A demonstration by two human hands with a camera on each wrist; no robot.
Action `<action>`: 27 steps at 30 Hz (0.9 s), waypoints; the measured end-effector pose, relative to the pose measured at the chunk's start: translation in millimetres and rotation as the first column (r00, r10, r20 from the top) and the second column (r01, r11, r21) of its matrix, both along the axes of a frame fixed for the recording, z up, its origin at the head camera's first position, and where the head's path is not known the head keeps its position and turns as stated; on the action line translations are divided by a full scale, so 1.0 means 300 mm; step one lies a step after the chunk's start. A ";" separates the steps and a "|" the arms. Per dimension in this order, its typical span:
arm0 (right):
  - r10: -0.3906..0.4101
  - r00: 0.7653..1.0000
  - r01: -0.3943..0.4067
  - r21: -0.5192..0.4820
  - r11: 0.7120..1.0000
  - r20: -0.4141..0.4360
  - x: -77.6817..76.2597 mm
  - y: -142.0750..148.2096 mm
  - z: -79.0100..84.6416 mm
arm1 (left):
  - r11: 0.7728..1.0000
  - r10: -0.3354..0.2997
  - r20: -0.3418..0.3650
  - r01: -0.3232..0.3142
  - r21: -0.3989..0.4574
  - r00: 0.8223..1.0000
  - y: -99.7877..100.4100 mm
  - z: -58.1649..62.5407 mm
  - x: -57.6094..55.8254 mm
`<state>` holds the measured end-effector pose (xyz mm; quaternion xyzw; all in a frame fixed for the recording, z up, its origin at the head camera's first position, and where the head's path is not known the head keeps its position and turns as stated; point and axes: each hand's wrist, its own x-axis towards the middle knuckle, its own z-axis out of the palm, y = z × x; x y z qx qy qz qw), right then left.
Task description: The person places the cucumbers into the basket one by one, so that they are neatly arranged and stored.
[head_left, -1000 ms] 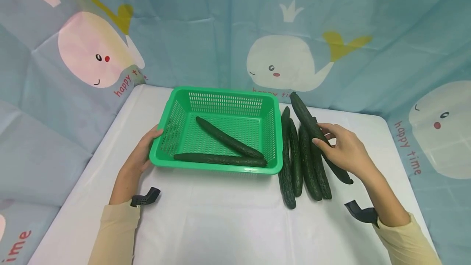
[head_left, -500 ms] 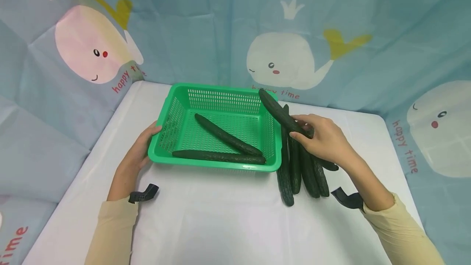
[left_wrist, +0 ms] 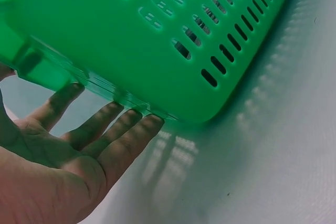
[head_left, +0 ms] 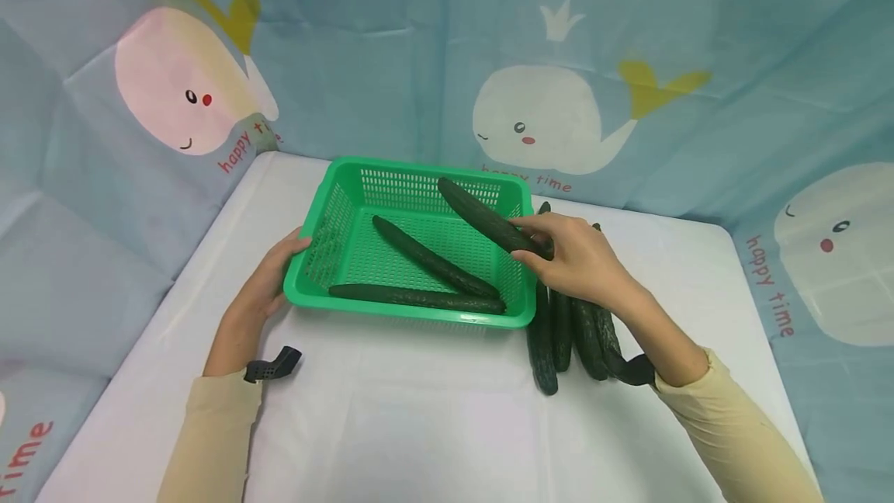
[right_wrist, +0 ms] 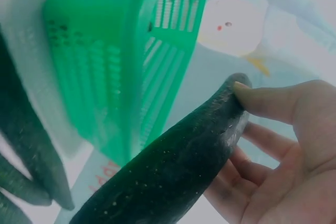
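Observation:
In the head view my right hand point(head_left: 576, 258) pinches a dark green cucumber point(head_left: 482, 216) near one end, thumb on one side and fingers on the other. The cucumber slants over the right part of a green plastic basket point(head_left: 412, 317), its far end above the basket's inside. Two cucumbers lie in the basket, one slanted point(head_left: 433, 258) and one along the near wall point(head_left: 419, 299). My left hand point(head_left: 268, 278) holds the basket's left end. Its thumb is at the rim, and its fingertips point(left_wrist: 152, 121) touch the outer wall in the left wrist view.
Several more cucumbers point(head_left: 543, 348) lie side by side just right of the basket, partly hidden by my right hand and forearm. A white cloth covers the table point(head_left: 419, 410). A blue curtain point(head_left: 433, 60) with whale prints hangs behind.
My right hand has carried the cucumber leftward from above the row of cucumbers to over the basket. My left hand keeps its place on the basket, and the two cucumbers inside lie unchanged.

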<state>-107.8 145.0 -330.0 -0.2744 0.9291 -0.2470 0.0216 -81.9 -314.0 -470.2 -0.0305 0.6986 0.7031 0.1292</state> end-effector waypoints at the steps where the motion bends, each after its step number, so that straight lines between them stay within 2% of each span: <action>1: 0.005 1.000 -0.005 -0.005 1.000 0.005 -0.001 -0.012 0.003 | 1.000 0.000 -0.001 0.000 -0.002 1.000 0.001 0.002 -0.003; 9: 0.028 0.998 -0.027 -0.022 0.999 0.057 -0.004 -0.106 0.003 | 1.000 0.010 0.027 -0.010 -0.012 1.000 0.005 0.015 0.000; 19: 0.098 0.995 -0.098 -0.019 0.995 0.018 -0.022 -0.217 -0.003 | 1.000 0.011 -0.017 -0.011 0.014 1.000 0.012 0.015 -0.009; 27: 0.157 0.987 -0.158 0.053 0.986 0.027 -0.030 -0.297 -0.019 | 1.000 0.008 -0.005 -0.008 0.002 1.000 0.018 0.005 -0.006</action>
